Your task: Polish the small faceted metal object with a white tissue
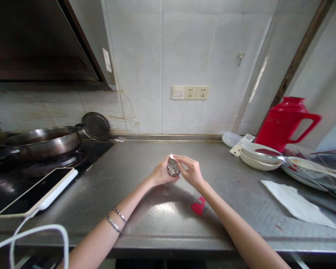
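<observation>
Above the middle of the steel counter, both hands meet at a small round container (pixel 173 167) with a shiny, silvery, crinkled-looking top that faces me; its exact kind does not show. My left hand (pixel 160 173) is closed round its left side and underside. From the right, my right hand (pixel 192 171) has its fingertips pressed together at the upper rim, beside a small white bit (pixel 171 156). Fingers cover most of the container's side. On the counter below my right wrist is a red heart-shaped patch (pixel 198 206).
At left, a phone (pixel 36 194) with a white cable lies by the stove, which bears a steel pan (pixel 44 144). A round dark lid (pixel 96 126) leans on the wall. To the right are a red thermos (pixel 282 123), stacked bowls (pixel 259 164), a plate (pixel 299 177) and a white paper (pixel 295 201).
</observation>
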`<move>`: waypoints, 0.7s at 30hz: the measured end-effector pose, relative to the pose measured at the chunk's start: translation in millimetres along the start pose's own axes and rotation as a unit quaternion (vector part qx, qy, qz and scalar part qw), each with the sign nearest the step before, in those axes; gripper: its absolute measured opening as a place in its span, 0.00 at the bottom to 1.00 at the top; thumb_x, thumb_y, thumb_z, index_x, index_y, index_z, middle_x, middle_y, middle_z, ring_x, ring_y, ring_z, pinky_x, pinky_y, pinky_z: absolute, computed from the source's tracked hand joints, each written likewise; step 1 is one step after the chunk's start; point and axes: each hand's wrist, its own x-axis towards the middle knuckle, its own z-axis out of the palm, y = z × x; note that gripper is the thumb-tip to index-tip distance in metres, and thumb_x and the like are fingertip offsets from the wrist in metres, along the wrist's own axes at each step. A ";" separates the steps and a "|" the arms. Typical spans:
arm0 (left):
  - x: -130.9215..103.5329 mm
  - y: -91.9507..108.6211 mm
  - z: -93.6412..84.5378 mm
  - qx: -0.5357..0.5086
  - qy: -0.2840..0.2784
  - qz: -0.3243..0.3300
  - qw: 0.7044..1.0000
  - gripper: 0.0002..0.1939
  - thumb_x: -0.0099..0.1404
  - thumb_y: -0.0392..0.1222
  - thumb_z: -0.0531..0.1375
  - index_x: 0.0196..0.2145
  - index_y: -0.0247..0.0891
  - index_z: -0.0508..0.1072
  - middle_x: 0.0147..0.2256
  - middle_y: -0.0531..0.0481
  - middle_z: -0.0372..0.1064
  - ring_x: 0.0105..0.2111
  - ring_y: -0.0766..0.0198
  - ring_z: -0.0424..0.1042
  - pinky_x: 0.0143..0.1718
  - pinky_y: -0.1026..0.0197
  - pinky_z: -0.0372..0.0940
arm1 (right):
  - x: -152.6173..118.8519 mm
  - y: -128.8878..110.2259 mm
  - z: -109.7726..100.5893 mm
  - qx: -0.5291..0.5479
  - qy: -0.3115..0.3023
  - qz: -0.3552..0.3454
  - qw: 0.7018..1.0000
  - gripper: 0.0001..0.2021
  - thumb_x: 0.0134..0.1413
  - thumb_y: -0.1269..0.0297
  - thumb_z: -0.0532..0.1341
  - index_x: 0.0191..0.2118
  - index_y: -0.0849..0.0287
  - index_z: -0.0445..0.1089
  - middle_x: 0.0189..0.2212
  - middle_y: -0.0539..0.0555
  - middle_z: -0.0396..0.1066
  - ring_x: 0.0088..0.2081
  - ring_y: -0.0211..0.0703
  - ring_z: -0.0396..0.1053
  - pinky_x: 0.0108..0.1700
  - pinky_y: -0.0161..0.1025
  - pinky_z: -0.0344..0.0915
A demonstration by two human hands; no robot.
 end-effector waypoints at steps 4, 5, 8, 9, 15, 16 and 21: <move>0.4 2.7 -0.8 -0.013 -0.001 0.013 1.000 0.34 0.45 0.40 0.68 0.51 0.36 0.62 0.43 0.45 0.70 0.39 0.58 0.71 0.40 0.59 0.66 | -1.6 0.1 1.5 -0.013 -0.004 -0.049 0.999 0.12 0.58 0.69 0.56 0.43 0.55 0.75 0.44 0.57 0.76 0.46 0.46 0.74 0.49 0.43 0.70; 0.7 2.9 -0.8 -0.019 -0.003 0.016 1.000 0.34 0.46 0.39 0.67 0.50 0.36 0.63 0.43 0.45 0.70 0.39 0.58 0.71 0.40 0.59 0.66 | -1.5 -0.4 1.6 -0.019 -0.002 -0.063 0.998 0.12 0.58 0.69 0.56 0.43 0.55 0.75 0.43 0.57 0.76 0.46 0.46 0.74 0.49 0.43 0.71; 1.8 2.5 -0.2 -0.040 0.000 0.018 0.999 0.34 0.45 0.39 0.67 0.50 0.35 0.62 0.42 0.45 0.71 0.39 0.59 0.71 0.40 0.59 0.66 | -0.6 -1.8 1.8 -0.027 0.008 -0.108 0.994 0.13 0.57 0.72 0.57 0.44 0.56 0.74 0.42 0.57 0.76 0.46 0.46 0.74 0.49 0.43 0.72; 2.1 2.2 0.0 -0.045 0.003 0.017 0.999 0.35 0.44 0.39 0.68 0.51 0.35 0.61 0.43 0.45 0.70 0.40 0.59 0.71 0.41 0.60 0.65 | -0.3 -2.0 1.8 -0.026 0.010 -0.121 0.992 0.13 0.57 0.73 0.57 0.45 0.56 0.74 0.42 0.58 0.76 0.47 0.46 0.73 0.49 0.43 0.72; 3.3 0.6 0.4 -0.058 0.025 0.003 0.998 0.37 0.44 0.38 0.68 0.52 0.38 0.60 0.44 0.46 0.70 0.41 0.59 0.71 0.41 0.60 0.66 | 0.1 -2.9 2.6 -0.023 0.019 -0.153 0.988 0.17 0.55 0.76 0.57 0.48 0.53 0.72 0.44 0.56 0.76 0.47 0.48 0.73 0.48 0.46 0.72; 3.5 -0.5 0.4 -0.057 0.030 0.001 0.998 0.37 0.44 0.38 0.68 0.52 0.38 0.60 0.44 0.46 0.70 0.40 0.59 0.71 0.40 0.60 0.66 | 0.1 -3.5 2.8 -0.023 0.020 -0.158 0.987 0.18 0.55 0.77 0.57 0.48 0.53 0.72 0.43 0.56 0.76 0.47 0.48 0.73 0.48 0.47 0.72; 5.2 -8.2 1.0 -0.061 0.045 -0.029 0.997 0.40 0.42 0.40 0.69 0.53 0.38 0.58 0.42 0.45 0.71 0.37 0.60 0.72 0.38 0.59 0.67 | 0.4 -5.8 3.4 -0.030 0.014 -0.176 0.984 0.18 0.55 0.77 0.57 0.48 0.54 0.72 0.42 0.57 0.76 0.47 0.47 0.73 0.48 0.47 0.73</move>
